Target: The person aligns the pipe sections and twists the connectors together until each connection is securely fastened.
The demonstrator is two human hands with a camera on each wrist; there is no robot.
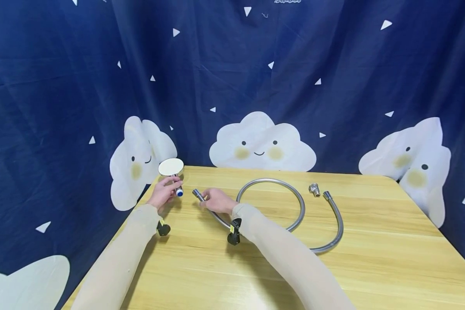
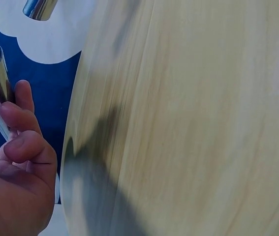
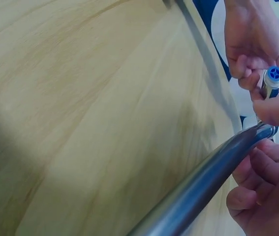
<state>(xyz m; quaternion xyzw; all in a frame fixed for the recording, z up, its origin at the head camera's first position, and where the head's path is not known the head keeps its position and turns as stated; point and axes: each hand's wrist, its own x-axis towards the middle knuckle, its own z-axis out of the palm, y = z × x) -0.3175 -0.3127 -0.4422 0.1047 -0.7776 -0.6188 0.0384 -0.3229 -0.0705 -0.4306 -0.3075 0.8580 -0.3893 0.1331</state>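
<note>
Left of the hose and apart from it, a person's left hand [image 1: 164, 192] curls its fingers round the handle of a round-faced shower head [image 1: 171, 166]. The handle's end is blue. The shower head looks light, hard and smooth; its shiny handle could prove slippery, and the face might scratch or crack in a fall. The handle seems the best place to take hold.

Next, the right hand [image 1: 218, 201] pinches the grey hose [image 1: 271, 180] between thumb and fingers, just behind the hose's left end. Its loop lies on a wooden table [image 1: 372, 241], and a hooked curve runs on to its right end; part is hidden by the right sleeve [image 1: 286, 254]. The hose likely bends easily but springs back, and its slick skin may twist in the fingers; a hold close behind the stiff end should steer it best.

Between the hose's loop and its right end lies a small metal connector [image 1: 314, 190], touching neither. It is probably solid and easily pinched round its body.

Behind the hose hangs a dark blue curtain [image 1: 217, 51].

Counted: one shower head, one hose with two ends showing, one connector, one table, two hands, three clouds with faces on the curtain.
</note>
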